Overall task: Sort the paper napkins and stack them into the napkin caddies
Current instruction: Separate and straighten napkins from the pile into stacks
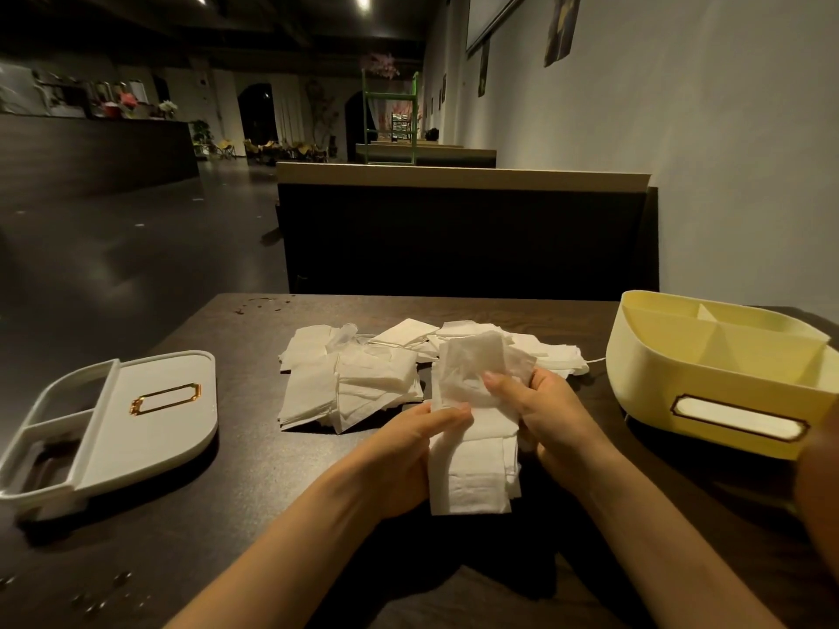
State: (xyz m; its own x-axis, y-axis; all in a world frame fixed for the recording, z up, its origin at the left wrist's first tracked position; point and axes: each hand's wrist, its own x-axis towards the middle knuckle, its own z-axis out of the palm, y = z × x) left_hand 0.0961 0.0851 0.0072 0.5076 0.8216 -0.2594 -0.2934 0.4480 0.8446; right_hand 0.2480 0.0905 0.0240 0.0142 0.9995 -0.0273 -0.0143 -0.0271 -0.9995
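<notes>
A loose pile of white paper napkins [363, 379] lies spread across the middle of the dark table [254, 483]. In front of it both my hands hold a small stack of napkins [474, 478] that hangs toward me. My left hand [408, 451] grips the stack's left edge, thumb on top. My right hand [540, 410] pinches a thin, crumpled napkin [476, 360] at the top of the stack. A white caddy [150, 424] lies tipped on its side at the left. A yellow caddy [708, 374] with inner dividers stands at the right.
A dark booth seat back [463, 238] rises just beyond the table's far edge. A white wall [726, 174] runs along the right side. The dark floor [113, 247] opens to the left.
</notes>
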